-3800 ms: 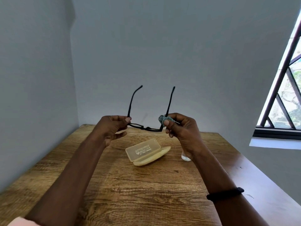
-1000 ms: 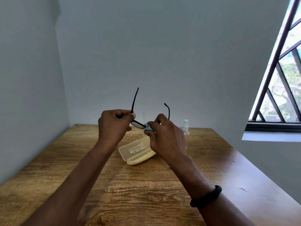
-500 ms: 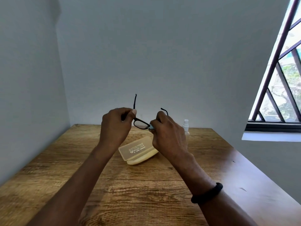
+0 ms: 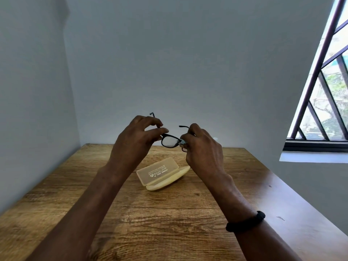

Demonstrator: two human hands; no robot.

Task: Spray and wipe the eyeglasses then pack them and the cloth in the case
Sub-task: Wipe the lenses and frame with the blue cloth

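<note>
Black-framed eyeglasses are held in the air above the wooden table, temples unfolded and pointing away from me. My left hand pinches the frame at its left hinge. My right hand grips the right side of the frame with a small blue-grey cloth pressed between its fingers and the lens; most of the cloth and the right lens are hidden by that hand. Below the hands lies the pale yellow glasses case, open, its lid tipped toward me.
The table stands in a corner between grey walls. A barred window with a white sill is at the right. A tiny bit of the spray bottle's top peeks out behind my right hand. I wear a black band on the right wrist.
The glasses have dropped lower and tilted so the temples point more away. My right hand with the cloth has shifted along the right lens and now hides the spray bottle.
</note>
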